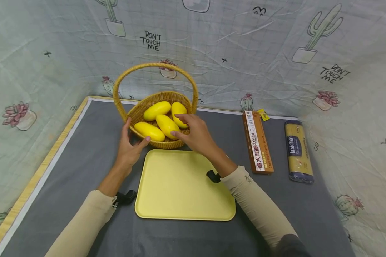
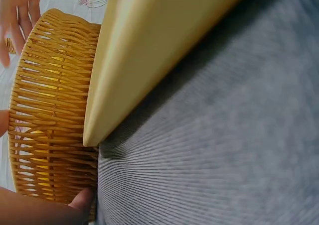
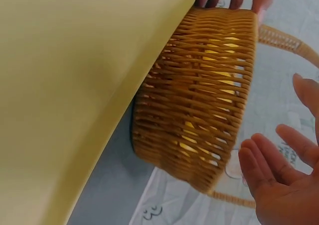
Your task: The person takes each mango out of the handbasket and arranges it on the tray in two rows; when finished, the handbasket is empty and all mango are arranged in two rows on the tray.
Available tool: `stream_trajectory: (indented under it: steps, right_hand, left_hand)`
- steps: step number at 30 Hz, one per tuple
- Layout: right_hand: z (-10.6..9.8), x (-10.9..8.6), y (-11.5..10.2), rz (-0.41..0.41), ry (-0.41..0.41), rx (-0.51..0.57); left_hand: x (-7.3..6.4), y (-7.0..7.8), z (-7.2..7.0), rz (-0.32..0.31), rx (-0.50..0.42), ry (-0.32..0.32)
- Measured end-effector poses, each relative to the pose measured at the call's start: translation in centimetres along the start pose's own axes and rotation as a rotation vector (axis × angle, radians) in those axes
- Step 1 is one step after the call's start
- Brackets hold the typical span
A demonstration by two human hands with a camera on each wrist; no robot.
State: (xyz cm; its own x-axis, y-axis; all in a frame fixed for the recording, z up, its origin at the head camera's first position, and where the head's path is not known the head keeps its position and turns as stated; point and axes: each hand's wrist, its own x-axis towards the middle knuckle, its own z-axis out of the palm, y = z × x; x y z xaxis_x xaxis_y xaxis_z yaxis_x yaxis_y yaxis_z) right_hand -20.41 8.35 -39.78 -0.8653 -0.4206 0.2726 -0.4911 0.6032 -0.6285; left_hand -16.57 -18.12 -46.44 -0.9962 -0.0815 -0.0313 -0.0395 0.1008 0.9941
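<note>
A wicker basket [image 1: 165, 143] with a tall arched handle stands at the back, holding several yellow mangoes [image 1: 156, 111]. At the basket's left side my left hand [image 1: 127, 151] holds its wall, with the thumb [image 2: 83, 200] low on the weave in the left wrist view. My right hand [image 1: 197, 134] hovers over the right part of the basket, fingers spread around the nearest mango [image 1: 167, 125]. Nothing is gripped in it; the right wrist view shows its fingers [image 3: 264, 160] apart from the basket wall. A pale yellow tray [image 1: 184, 185] lies in front of the basket.
Right of the tray lie a brown pasta box [image 1: 258, 142] and a blue-and-yellow pasta packet [image 1: 298, 151]. A small yellow sachet [image 1: 263, 114] is behind the box. Patterned cloth [image 1: 225, 43] hangs behind the grey tabletop [image 1: 70, 171].
</note>
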Motion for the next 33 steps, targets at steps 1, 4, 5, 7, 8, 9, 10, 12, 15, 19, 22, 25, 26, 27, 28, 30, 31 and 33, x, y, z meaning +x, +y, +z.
stream_trajectory:
  steps: [1,4,5,7,8,9,10,12,15,19,22,25,26,27,28,30,31,33]
  right_hand:
    - [0.2,0.4,0.1,0.004,-0.016,-0.002]
    - [0.8,1.6,0.1,0.039,-0.063,-0.015]
    - [1.0,2.0,0.1,0.053,-0.077,-0.023]
    - [1.2,2.6,0.1,0.080,-0.102,-0.043]
    - [1.4,2.9,0.1,0.092,-0.113,-0.051]
    - [1.6,3.2,0.1,0.102,-0.125,-0.056]
    - [1.7,3.4,0.2,0.112,-0.134,-0.059]
    - [2.0,3.9,0.2,0.129,-0.150,-0.069]
    - [2.5,4.3,0.4,0.144,-0.157,-0.083]
    - [2.8,4.7,0.7,0.149,-0.164,-0.104]
    - [3.0,5.0,0.7,0.152,-0.182,-0.117]
    - [3.1,5.2,0.6,0.159,-0.205,-0.136]
    - [3.2,5.3,0.5,0.163,-0.213,-0.143]
    - [3.2,5.4,0.5,0.164,-0.218,-0.146]
    - [3.3,5.4,0.4,0.167,-0.223,-0.149]
    - [3.4,5.5,0.4,0.168,-0.228,-0.152]
    - [3.4,5.5,0.4,0.167,-0.227,-0.150]
    - [3.4,5.5,0.3,0.162,-0.218,-0.145]
  left_hand:
    - [0.0,0.0,0.1,-0.007,-0.004,-0.003]
    - [0.0,0.1,0.2,-0.014,-0.016,-0.006]
    - [0.0,0.1,0.3,-0.016,-0.020,-0.007]
    - [0.0,0.1,0.4,-0.016,-0.024,-0.006]
    - [-0.1,0.2,0.4,-0.015,-0.026,-0.006]
    - [-0.1,0.2,0.4,-0.016,-0.025,-0.006]
    - [-0.1,0.2,0.5,-0.015,-0.024,-0.006]
    - [-0.2,0.2,0.5,-0.017,-0.025,-0.007]
    - [-0.3,0.2,0.5,-0.015,-0.028,-0.010]
    - [-0.3,0.2,0.5,-0.009,-0.027,-0.010]
    - [-0.3,0.2,0.4,-0.011,-0.022,-0.008]
    - [-0.3,0.1,0.4,-0.013,-0.020,-0.007]
    - [-0.3,0.1,0.4,-0.013,-0.021,-0.008]
    - [-0.3,0.1,0.3,-0.012,-0.020,-0.009]
    - [-0.3,0.1,0.3,-0.011,-0.020,-0.010]
    - [-0.3,0.1,0.3,-0.008,-0.019,-0.009]
    - [-0.3,0.0,0.3,-0.006,-0.017,-0.009]
    - [-0.3,0.0,0.2,-0.005,-0.015,-0.006]
